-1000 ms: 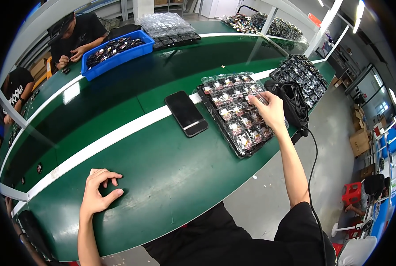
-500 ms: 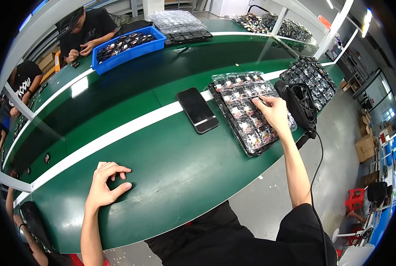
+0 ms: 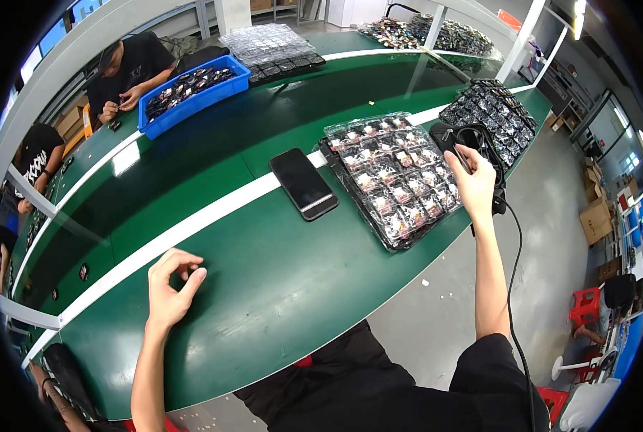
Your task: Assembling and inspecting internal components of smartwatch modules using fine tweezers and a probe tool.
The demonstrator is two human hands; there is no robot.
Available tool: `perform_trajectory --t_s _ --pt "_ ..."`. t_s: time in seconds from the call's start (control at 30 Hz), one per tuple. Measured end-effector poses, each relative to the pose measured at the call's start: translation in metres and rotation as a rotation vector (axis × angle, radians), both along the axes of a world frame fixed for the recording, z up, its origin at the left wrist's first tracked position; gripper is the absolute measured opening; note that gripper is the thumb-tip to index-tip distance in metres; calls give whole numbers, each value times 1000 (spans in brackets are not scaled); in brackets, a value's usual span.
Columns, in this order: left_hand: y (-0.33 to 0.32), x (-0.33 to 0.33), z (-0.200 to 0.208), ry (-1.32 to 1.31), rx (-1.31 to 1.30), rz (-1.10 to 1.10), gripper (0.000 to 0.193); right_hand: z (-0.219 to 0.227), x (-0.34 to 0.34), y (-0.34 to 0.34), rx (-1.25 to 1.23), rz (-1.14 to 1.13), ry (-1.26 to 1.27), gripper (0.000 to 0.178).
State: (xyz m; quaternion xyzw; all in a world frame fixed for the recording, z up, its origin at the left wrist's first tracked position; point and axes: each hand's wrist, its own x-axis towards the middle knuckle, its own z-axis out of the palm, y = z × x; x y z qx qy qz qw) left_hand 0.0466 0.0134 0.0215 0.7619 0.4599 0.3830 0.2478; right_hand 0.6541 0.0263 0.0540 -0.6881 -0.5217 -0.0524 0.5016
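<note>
Pinching a small dark part, right hand (image 3: 474, 181) hovers at the far-right edge of the clear parts tray (image 3: 393, 180) | left hand (image 3: 171, 286) empty, fingers loosely curled, resting on the green surface (image 3: 278, 281) near-left, likely for balance | phone (image 3: 303, 183) left of tray.

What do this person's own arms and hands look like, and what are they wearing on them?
Both forearms are bare: no gloves, watch or rings show on the left hand or right hand. A short black sleeve covers the right upper arm, and a thin black cable runs beside that arm.
</note>
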Motion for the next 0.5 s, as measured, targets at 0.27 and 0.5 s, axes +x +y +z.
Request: perform_trajectory --t_s 0.27,0.5 --pt "124 192 58 66 270 -173 27 -66 40 -52 -30 -227 39 45" --pt "221 298 20 320 16 -59 68 -86 41 -44 -142 -214 170 48"
